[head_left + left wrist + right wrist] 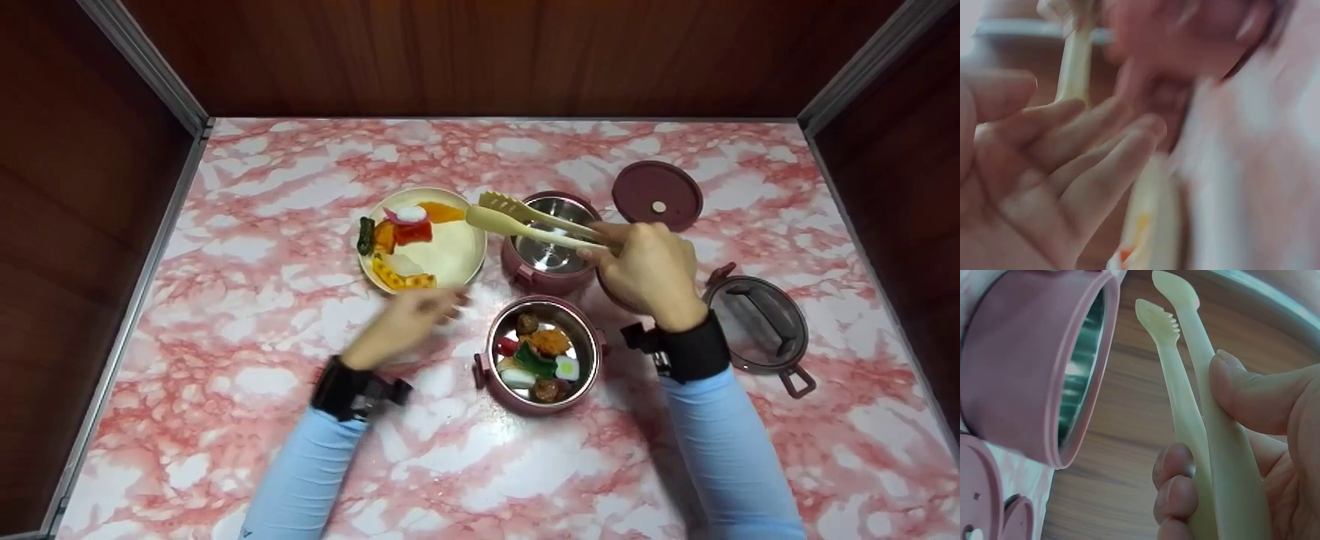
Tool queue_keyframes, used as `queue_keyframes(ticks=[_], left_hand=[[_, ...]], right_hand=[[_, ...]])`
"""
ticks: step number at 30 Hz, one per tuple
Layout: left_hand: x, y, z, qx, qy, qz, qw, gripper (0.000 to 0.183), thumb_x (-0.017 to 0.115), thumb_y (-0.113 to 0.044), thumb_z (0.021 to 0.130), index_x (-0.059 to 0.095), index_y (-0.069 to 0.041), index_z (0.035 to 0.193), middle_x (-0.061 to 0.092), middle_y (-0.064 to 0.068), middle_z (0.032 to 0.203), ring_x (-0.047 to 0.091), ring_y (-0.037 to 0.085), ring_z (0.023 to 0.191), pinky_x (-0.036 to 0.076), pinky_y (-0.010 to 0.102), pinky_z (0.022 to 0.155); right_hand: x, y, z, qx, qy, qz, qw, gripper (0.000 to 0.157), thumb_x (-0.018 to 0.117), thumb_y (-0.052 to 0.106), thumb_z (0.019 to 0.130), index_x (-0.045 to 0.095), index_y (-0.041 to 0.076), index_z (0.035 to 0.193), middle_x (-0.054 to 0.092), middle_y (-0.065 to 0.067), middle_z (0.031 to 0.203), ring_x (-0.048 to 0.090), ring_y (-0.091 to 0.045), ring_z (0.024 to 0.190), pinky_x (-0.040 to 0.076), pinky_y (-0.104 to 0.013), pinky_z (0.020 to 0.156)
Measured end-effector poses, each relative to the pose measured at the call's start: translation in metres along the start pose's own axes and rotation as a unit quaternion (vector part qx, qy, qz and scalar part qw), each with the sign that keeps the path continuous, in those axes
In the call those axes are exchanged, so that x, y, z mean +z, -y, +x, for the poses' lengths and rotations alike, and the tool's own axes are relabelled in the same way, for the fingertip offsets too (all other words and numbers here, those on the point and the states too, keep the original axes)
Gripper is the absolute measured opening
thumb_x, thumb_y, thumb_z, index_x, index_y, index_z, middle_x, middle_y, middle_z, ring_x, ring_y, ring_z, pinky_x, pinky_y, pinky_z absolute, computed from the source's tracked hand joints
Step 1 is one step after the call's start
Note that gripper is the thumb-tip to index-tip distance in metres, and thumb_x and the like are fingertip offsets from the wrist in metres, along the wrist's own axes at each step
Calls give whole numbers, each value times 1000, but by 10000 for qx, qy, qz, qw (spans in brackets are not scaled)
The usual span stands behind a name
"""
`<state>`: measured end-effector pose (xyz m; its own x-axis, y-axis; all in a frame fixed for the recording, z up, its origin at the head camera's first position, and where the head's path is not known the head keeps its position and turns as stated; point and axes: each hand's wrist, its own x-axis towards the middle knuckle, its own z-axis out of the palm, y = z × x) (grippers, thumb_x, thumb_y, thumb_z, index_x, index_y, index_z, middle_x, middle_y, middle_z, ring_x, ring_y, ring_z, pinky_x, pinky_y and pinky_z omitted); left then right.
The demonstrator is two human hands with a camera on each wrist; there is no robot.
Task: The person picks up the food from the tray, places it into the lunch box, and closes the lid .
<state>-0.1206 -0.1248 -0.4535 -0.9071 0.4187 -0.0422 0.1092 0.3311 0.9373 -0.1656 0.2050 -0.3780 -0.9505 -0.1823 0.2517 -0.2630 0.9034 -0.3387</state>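
Note:
My right hand (652, 266) grips pale yellow tongs (540, 231) above a pink pot (551, 283) with a bare steel inside. The tongs' tips point left toward a cream plate (454, 259); in the right wrist view they stand slightly apart with nothing between them. Toy food lies on the plate, including a red piece (412, 232) and yellow pieces (401, 280). My left hand (405, 322), blurred, hovers near the plate's front edge, holding nothing; its fingers look loosely extended in the left wrist view.
A second pink pot (544, 407) stands nearer me with several toy foods inside, among them a green piece (534, 361). A dark red lid (657, 187) lies at the back right. To the right lies a translucent lid (757, 322) with a handle.

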Motion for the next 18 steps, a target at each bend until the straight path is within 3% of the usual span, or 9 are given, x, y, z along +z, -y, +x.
queue_keyframes(ticks=[1, 3, 5, 8, 10, 12, 15, 18], left_hand=[[-10, 1, -1, -41, -475, -155, 9987, 40, 53, -34, 103, 62, -9, 133, 67, 13, 121, 65, 31, 103, 55, 48, 87], [-31, 5, -3, -75, -1492, -235, 9885, 33, 59, -29, 101, 69, -6, 122, 71, 15, 106, 67, 33, 89, 58, 45, 77], [-50, 10, -6, -335, -2395, -248, 9700, 29, 62, -24, 100, 70, -5, 119, 71, 14, 102, 67, 34, 84, 59, 38, 71], [-74, 20, -9, -1011, -3215, -424, 9405, 30, 63, -16, 98, 67, -3, 125, 69, 14, 106, 67, 34, 84, 60, 32, 70], [-84, 27, -11, -1508, -3365, -765, 9264, 37, 61, -12, 98, 60, -1, 133, 65, 16, 113, 66, 32, 86, 59, 32, 73], [-90, 34, -11, -1914, -3288, -1150, 9176, 44, 58, -11, 99, 52, -1, 141, 61, 18, 121, 66, 27, 87, 59, 32, 79], [-92, 43, -10, -2289, -2961, -1635, 9128, 50, 55, -11, 101, 42, 0, 148, 57, 20, 129, 66, 23, 89, 57, 30, 84], [-89, 50, -6, -2458, -2691, -1955, 9105, 49, 53, -12, 102, 41, 2, 148, 59, 22, 128, 69, 23, 89, 57, 31, 85]], right_hand=[[-1, 2, 2, -20, 46, -44, 10000, 37, 75, 47, 85, 76, 27, 117, 72, -9, 78, 59, -29, 60, 41, -47, 47], [-2, 6, 4, -114, 129, -136, 9998, 37, 75, 46, 86, 76, 27, 117, 69, -7, 74, 57, -28, 58, 40, -45, 47], [-3, 11, 6, -238, 190, -209, 9993, 35, 75, 45, 86, 76, 27, 116, 67, -5, 70, 55, -27, 57, 40, -43, 46], [-3, 18, 9, -466, 249, -317, 9981, 35, 76, 45, 85, 77, 27, 115, 64, -4, 65, 53, -27, 52, 40, -43, 44], [-1, 24, 11, -583, 321, -399, 9970, 37, 77, 47, 84, 76, 28, 115, 65, -5, 66, 52, -27, 51, 40, -43, 43], [2, 30, 13, -676, 459, -468, 9956, 39, 77, 48, 83, 76, 28, 117, 65, -5, 66, 52, -27, 50, 40, -42, 43], [8, 40, 16, -833, 706, -567, 9924, 39, 78, 47, 83, 75, 31, 118, 62, -3, 64, 51, -26, 50, 39, -40, 41], [16, 50, 19, -965, 970, -650, 9885, 34, 76, 45, 84, 75, 32, 115, 59, -2, 63, 52, -24, 52, 39, -38, 40]])
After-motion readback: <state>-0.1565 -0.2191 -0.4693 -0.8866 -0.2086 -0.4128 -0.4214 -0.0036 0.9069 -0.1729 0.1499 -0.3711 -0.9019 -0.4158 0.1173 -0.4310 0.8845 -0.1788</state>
